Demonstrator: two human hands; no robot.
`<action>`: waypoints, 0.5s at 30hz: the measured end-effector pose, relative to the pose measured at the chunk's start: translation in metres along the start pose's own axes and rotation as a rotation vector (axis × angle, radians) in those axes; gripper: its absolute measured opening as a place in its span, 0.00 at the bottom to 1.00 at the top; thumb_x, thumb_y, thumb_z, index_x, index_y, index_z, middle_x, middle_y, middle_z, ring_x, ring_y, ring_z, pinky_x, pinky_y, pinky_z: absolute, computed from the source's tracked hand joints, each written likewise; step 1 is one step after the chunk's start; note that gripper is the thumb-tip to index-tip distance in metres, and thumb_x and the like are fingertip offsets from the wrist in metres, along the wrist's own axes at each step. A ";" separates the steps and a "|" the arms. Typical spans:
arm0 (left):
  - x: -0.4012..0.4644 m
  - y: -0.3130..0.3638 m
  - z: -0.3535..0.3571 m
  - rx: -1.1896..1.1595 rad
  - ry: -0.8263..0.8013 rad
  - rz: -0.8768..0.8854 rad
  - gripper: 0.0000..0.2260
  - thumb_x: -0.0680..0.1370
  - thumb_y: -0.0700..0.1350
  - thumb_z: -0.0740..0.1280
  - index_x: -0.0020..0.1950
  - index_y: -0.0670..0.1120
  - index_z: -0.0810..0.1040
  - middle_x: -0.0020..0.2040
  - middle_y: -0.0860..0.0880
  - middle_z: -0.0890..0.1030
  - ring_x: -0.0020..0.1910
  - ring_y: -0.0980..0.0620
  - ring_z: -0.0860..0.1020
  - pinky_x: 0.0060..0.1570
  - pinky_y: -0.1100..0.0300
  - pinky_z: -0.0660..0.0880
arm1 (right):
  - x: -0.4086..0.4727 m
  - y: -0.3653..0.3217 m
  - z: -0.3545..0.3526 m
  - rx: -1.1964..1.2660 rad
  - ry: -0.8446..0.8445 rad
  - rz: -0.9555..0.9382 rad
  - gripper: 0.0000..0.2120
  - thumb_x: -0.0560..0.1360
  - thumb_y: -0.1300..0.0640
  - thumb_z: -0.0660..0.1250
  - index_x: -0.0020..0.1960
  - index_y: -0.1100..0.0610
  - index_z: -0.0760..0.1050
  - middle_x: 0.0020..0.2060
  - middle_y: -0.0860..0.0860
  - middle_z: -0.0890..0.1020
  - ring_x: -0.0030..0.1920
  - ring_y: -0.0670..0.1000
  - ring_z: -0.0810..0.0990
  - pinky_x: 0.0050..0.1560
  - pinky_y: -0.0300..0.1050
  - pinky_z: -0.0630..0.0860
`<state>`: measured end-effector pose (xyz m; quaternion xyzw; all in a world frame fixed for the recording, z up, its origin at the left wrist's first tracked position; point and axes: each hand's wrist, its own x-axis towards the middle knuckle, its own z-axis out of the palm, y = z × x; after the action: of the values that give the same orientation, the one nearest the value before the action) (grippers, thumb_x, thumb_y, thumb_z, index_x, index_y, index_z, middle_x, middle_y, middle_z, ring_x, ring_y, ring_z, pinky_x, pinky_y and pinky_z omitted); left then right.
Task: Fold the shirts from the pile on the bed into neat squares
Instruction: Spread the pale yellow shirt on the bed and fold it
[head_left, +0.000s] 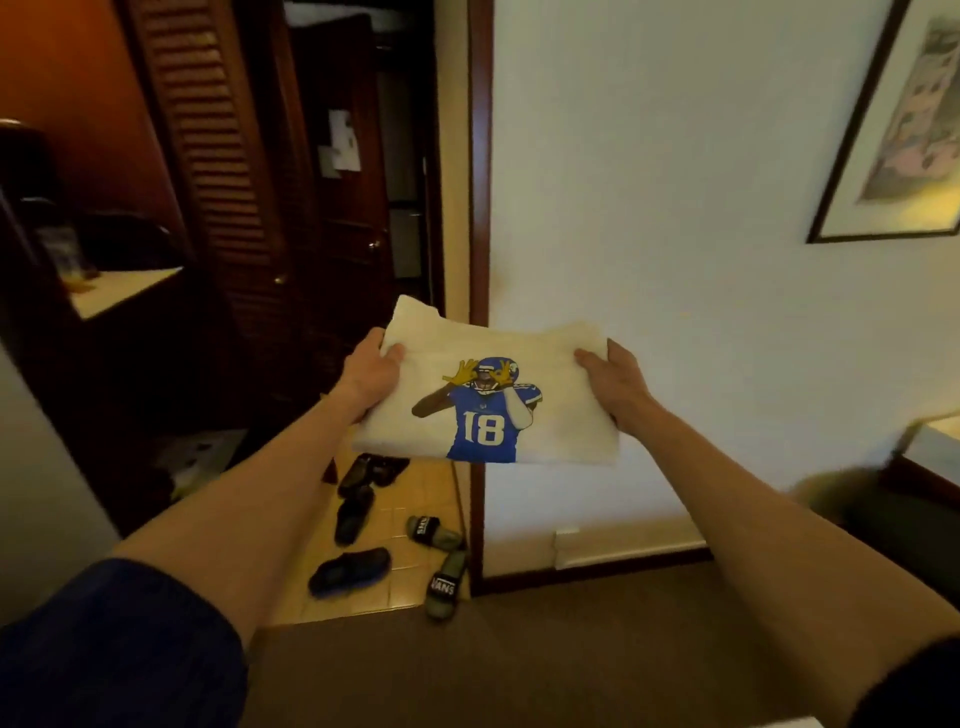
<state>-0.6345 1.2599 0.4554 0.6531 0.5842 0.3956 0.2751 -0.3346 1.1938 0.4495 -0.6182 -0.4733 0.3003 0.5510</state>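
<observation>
Folded white shirt (488, 395), held in mid-air above the floor by left hand (371, 376) and right hand (615, 387), fingers apparently pinching opposite edges. Risk: unsupported middle sags and layers slip, undoing the square.

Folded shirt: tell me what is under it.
The shirt is held in the air by the left hand and right hand. Shoes and tiled floor lie below. Fingers beneath it are hidden.
</observation>
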 end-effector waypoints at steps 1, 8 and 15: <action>0.008 -0.012 -0.017 0.019 0.043 -0.018 0.10 0.84 0.49 0.58 0.61 0.45 0.71 0.57 0.44 0.76 0.56 0.42 0.76 0.59 0.43 0.74 | 0.013 -0.004 0.024 0.001 -0.042 -0.020 0.13 0.80 0.55 0.63 0.63 0.57 0.75 0.55 0.54 0.81 0.53 0.56 0.80 0.51 0.50 0.77; 0.064 -0.073 -0.097 0.081 0.238 -0.159 0.10 0.83 0.50 0.59 0.60 0.47 0.72 0.56 0.45 0.77 0.55 0.44 0.77 0.57 0.46 0.75 | 0.087 -0.030 0.155 0.006 -0.259 -0.100 0.15 0.81 0.53 0.62 0.66 0.54 0.72 0.54 0.51 0.78 0.46 0.46 0.77 0.43 0.43 0.74; 0.188 -0.127 -0.128 0.059 0.301 -0.189 0.15 0.84 0.49 0.57 0.68 0.45 0.71 0.58 0.45 0.76 0.54 0.47 0.77 0.51 0.52 0.74 | 0.199 -0.041 0.265 0.029 -0.342 -0.105 0.09 0.82 0.55 0.61 0.61 0.54 0.72 0.48 0.49 0.79 0.45 0.47 0.78 0.38 0.41 0.73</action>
<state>-0.8105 1.4521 0.4564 0.5366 0.6887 0.4441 0.2012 -0.5078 1.4787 0.4627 -0.5243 -0.5874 0.3788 0.4864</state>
